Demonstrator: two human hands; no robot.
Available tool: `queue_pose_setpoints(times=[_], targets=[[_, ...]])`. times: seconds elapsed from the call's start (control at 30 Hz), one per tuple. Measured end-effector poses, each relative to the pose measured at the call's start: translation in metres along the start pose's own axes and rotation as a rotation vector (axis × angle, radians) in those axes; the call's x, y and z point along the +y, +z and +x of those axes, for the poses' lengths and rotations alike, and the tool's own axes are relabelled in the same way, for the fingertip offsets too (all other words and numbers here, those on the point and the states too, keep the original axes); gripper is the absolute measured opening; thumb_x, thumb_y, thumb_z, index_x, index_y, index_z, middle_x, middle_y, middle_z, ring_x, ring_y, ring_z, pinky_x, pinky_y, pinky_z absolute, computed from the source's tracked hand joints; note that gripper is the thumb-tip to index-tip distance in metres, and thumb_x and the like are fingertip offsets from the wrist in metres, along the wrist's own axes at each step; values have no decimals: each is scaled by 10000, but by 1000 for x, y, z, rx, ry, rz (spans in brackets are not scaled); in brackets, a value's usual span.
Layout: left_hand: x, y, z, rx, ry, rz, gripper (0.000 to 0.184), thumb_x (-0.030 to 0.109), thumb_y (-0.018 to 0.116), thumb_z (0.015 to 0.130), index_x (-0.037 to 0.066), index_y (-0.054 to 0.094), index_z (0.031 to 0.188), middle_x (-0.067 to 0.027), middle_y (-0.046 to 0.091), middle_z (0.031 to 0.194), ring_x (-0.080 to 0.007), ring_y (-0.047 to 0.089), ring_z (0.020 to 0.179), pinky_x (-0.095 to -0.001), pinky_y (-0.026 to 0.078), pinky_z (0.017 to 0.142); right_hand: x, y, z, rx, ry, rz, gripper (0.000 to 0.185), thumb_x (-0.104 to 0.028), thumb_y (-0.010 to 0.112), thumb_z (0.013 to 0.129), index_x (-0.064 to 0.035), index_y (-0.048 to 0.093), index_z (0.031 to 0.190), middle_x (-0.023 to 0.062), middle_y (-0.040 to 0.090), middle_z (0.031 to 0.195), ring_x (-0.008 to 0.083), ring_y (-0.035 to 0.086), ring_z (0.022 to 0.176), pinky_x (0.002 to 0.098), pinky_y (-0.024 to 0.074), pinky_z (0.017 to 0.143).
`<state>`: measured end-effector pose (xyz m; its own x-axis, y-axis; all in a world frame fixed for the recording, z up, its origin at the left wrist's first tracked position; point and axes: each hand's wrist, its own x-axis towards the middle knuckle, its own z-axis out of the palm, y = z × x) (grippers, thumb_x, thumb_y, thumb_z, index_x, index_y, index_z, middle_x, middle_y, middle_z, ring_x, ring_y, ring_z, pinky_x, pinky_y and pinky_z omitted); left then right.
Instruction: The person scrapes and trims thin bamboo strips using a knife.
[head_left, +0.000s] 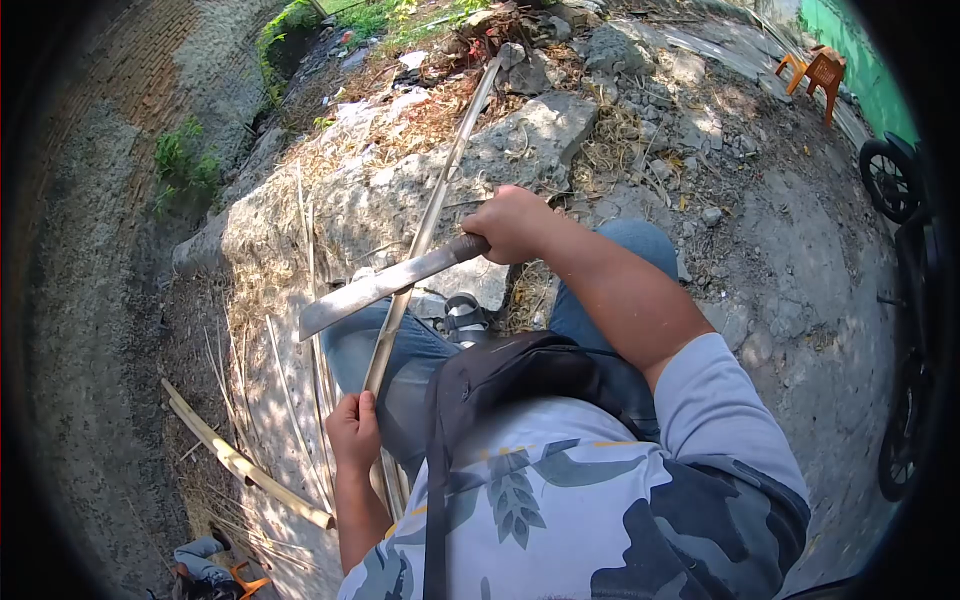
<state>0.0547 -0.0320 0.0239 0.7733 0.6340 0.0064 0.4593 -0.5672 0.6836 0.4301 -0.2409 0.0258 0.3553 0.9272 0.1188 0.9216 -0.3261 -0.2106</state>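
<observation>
"Strip (435,208): which way from the fingers?"

"Lengthwise ahead, slanting right, from the left hand (354,432), gripping it and nearer. The right hand (508,225) clasps a machete (425,268), its blade (358,299) crossing the strip ahead of the left fingers."

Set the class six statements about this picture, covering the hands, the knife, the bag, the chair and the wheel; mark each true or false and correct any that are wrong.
1. The right grip holds a knife by its handle. True.
2. The left grip holds nothing. False: the left grip is closed on a long strip.
3. In this view, the knife blade crosses the strip. True.
4. The bag at the person's waist is bright yellow. False: the bag is dark.
5. The chair at the upper right is blue. False: the chair is orange.
6. A dark wheel shows near the right edge. True.
</observation>
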Motion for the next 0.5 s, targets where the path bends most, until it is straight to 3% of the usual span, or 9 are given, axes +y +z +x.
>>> queue_pose_setpoints(times=[0.5], targets=[[4, 2, 6, -10, 23, -89, 364, 253, 606, 1077, 7, 636, 810, 50, 497, 650, -48, 421, 618, -267, 349, 545, 9, -13, -5, 99, 74, 20, 171, -234, 729, 729, -190, 722, 895, 60, 730, 830, 302, 727, 845, 449, 548, 820]])
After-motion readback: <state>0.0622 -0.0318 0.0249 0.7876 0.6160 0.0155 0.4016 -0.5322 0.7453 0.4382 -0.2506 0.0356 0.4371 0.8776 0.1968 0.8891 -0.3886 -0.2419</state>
